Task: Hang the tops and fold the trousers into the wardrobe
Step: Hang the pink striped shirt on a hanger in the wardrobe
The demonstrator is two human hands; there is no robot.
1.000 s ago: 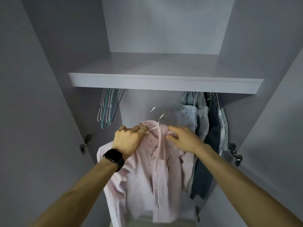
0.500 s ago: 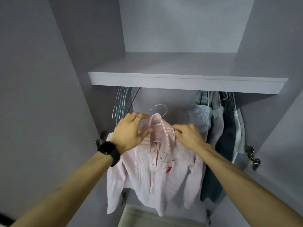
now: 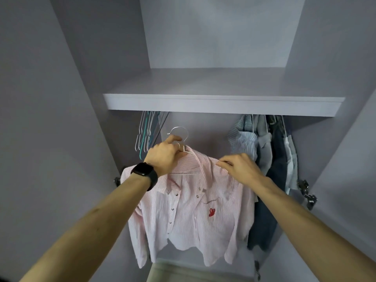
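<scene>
One pinstriped shirt (image 3: 189, 210), hooked wire hanger (image 3: 184, 148)

Striped cloth shirt (image 3: 191, 210), thin metal hanger (image 3: 179, 132), matt shelf (image 3: 223, 103).

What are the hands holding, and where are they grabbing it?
The left hand grips the white hanger at its neck, under the hook; the right hand pinches the pink striped shirt at its shoulder.
</scene>
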